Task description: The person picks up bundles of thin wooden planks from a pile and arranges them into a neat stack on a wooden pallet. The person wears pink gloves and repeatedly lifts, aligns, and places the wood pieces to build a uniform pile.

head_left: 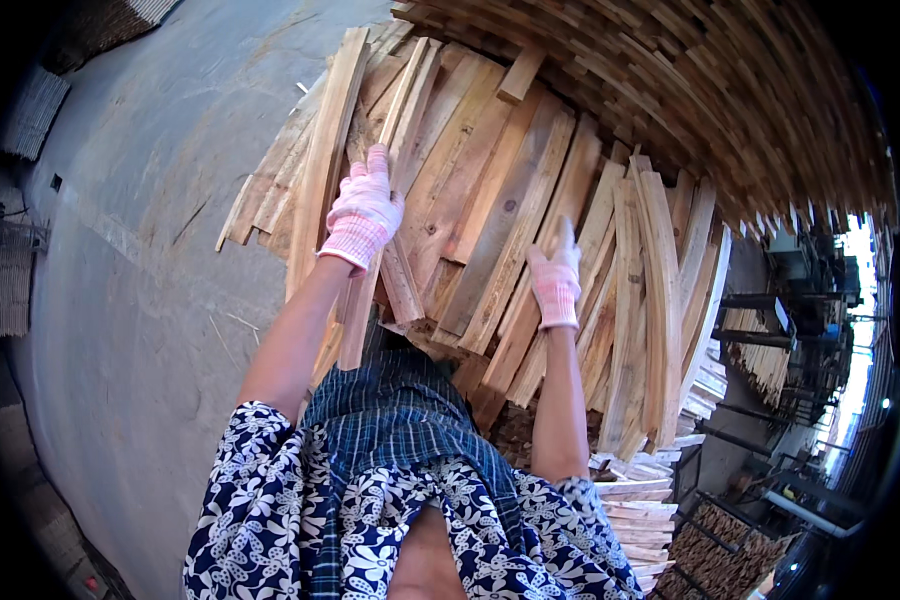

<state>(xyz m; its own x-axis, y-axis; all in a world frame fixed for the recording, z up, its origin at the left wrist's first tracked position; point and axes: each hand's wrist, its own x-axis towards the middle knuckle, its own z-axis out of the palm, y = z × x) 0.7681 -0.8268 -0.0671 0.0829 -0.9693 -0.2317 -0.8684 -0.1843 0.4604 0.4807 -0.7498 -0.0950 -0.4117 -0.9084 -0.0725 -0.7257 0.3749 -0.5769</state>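
My left hand (pixel 366 207), in a pink-and-white knit glove, is closed around a narrow wooden strip (pixel 358 322) at the left part of a plank pile. The strip's near end overlaps my dark checked apron (pixel 390 400). A longer, wider board (pixel 327 150) lies just left of that hand. To the right, my right hand (pixel 556 275), gloved alike, is over the planks (pixel 510 215) with its fingers stretched out and slightly blurred. It holds nothing that I can see; whether it touches the wood, I cannot tell.
A tall stack of wooden strips (pixel 690 90) rises at the far right behind the pile. A short block (pixel 521 75) lies across the planks' far ends. Grey concrete floor (pixel 150 300) stretches to the left, with corrugated-looking stacks (pixel 35 112) at its edge. Metal racks (pixel 770 320) stand at right.
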